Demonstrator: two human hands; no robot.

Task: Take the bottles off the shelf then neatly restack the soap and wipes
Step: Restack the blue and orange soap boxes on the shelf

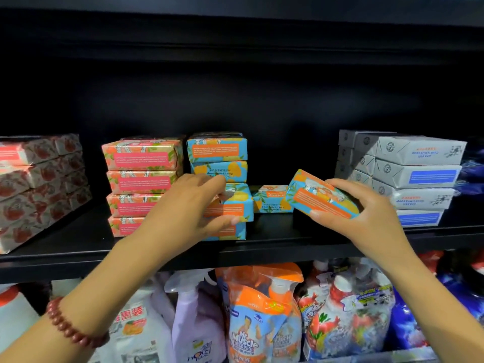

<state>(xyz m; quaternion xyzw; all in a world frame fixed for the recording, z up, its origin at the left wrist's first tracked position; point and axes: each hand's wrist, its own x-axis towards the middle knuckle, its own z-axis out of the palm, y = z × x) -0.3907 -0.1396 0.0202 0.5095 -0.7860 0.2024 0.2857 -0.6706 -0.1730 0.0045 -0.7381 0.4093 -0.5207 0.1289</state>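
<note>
On the black shelf (275, 231) stands a stack of blue-and-orange soap bars (217, 153). My left hand (188, 205) grips the third bar down (235, 203), thumb under it and fingers over its top. My right hand (366, 205) holds another blue-and-orange soap bar (322, 197) tilted in the air just right of the stack. A further blue bar (272, 199) lies behind it on the shelf. Left of the blue stack is a pink-and-orange soap stack (141, 174).
A red-patterned soap stack (39, 187) fills the shelf's left end, and grey-and-blue soap boxes (413, 176) the right. On the shelf below stand spray bottles (193, 318) and refill pouches (262, 315). A red bead bracelet (70, 326) is on my left wrist.
</note>
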